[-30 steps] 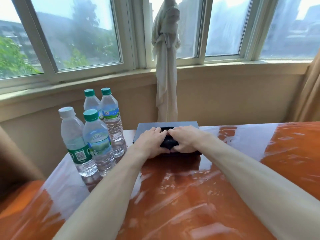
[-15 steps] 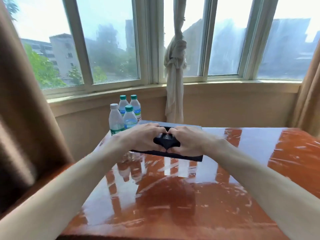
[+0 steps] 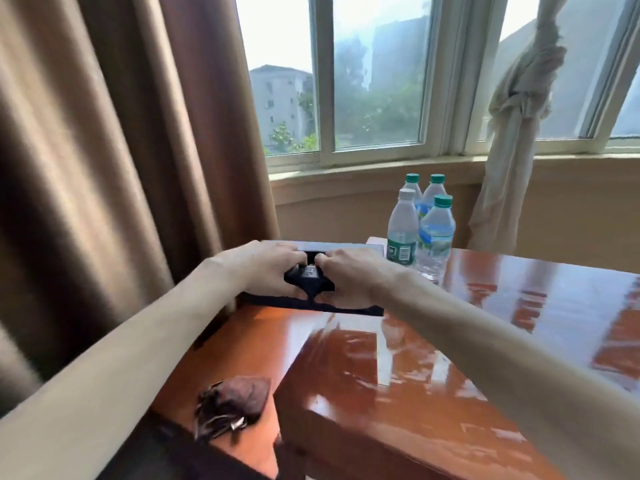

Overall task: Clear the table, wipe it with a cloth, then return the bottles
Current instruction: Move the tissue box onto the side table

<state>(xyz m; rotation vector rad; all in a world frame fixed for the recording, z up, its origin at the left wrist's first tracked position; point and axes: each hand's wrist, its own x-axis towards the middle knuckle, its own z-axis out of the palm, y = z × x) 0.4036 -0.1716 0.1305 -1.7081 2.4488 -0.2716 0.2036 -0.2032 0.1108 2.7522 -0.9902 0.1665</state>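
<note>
Both hands hold a flat dark box (image 3: 346, 244) over the left edge of the glossy red-brown table (image 3: 485, 341). My left hand (image 3: 266, 268) grips its left part and my right hand (image 3: 353, 275) grips its right part. Between my thumbs a small black item (image 3: 308, 273) is pressed onto the box top. Several water bottles stand together on the table's far left corner, just right of my right hand: one white-capped (image 3: 401, 230), the others green-capped (image 3: 437, 230). No cloth is in sight.
A lower wooden side surface (image 3: 249, 341) adjoins the table's left edge and carries a dark reddish lump with a fringe (image 3: 235, 400). Brown curtains (image 3: 104, 168) hang close on the left. A knotted pale curtain (image 3: 516, 133) hangs at the window behind the bottles.
Both hands have carried the dark box leftward, from the table's far middle past the bottles to its left edge. The view has swung left, and the bottles stay put.
</note>
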